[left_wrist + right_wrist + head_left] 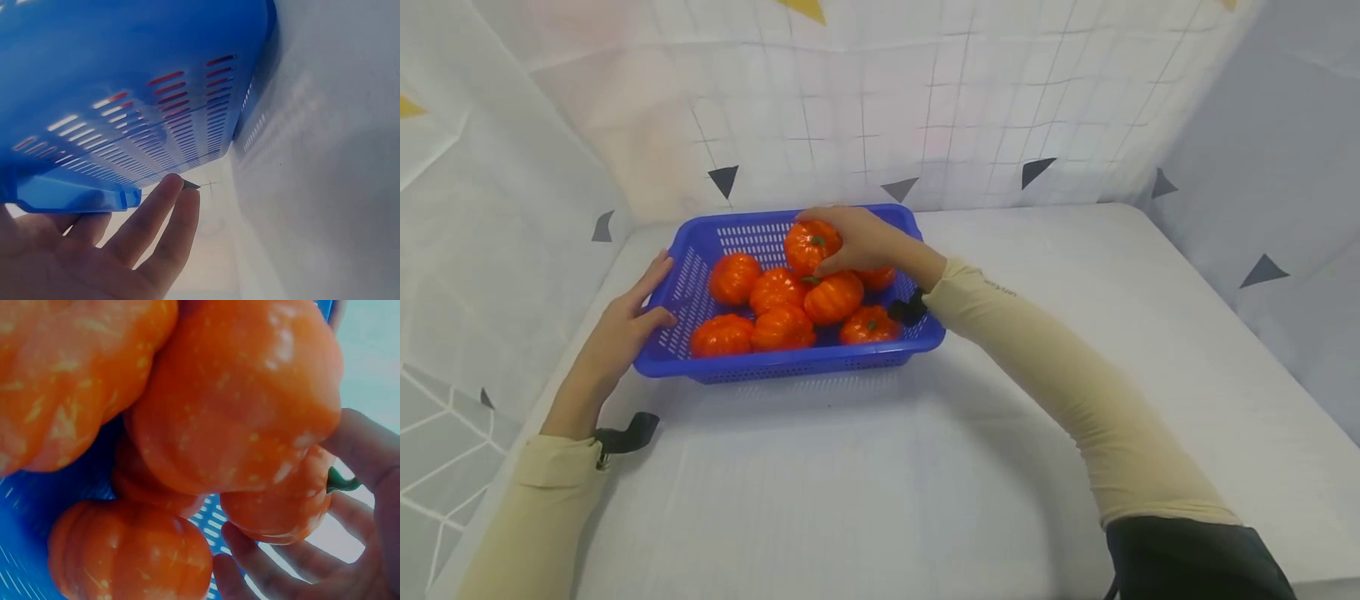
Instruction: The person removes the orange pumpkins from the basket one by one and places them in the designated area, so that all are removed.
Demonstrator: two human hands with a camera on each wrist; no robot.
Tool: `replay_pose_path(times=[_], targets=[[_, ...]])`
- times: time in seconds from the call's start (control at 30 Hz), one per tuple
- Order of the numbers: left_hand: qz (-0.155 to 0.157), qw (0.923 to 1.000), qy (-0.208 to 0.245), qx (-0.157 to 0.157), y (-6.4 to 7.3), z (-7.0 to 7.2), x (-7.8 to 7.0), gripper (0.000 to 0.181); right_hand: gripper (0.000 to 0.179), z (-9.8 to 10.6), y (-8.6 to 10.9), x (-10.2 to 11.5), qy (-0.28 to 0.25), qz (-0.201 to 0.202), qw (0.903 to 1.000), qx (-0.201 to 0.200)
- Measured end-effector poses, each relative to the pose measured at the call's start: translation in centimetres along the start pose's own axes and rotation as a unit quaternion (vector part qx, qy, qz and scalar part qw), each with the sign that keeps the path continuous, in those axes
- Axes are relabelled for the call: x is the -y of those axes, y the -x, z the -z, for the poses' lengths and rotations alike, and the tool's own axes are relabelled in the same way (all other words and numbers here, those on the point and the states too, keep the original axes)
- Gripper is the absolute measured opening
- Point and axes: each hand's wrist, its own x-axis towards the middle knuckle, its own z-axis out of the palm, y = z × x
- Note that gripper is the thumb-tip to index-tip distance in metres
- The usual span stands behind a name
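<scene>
A blue plastic basket (793,363) with slotted walls holds several small glossy orange pumpkins (782,327). My right hand (868,239) reaches in from the right and grips one pumpkin (805,250) at the back, thumb on the near side and fingers over the far side. In the right wrist view, this pumpkin (275,512) shows a green stem, and other pumpkins partly cover it. At the basket's left end my left hand (613,333) rests against the rim, thumb and forefinger spread. Its fingers (165,237) extend fairly straight beside the rim in the left wrist view.
The basket stands on a white-covered table (820,492), near its back edge. A white grid-patterned sheet (887,100) hangs just behind, with grey panels at the right. Dark wrist cameras (628,434) are strapped to both wrists.
</scene>
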Motion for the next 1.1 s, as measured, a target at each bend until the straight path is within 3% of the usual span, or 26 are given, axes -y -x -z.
replay_pose_path(times=[0.53, 1.1], targets=[[0.0, 0.9999, -0.015, 0.002, -0.1, 0.1, 0.0, 0.074, 0.079, 1.4, 2.6, 0.3, -0.053, -0.034, 0.9947, -0.081], [-0.015, 0.9997, -0.017, 0.004, -0.1, 0.2, 0.3, 0.074, 0.082, 3.1, 6.0, 0.5, -0.102, -0.07, 0.9858, -0.114]])
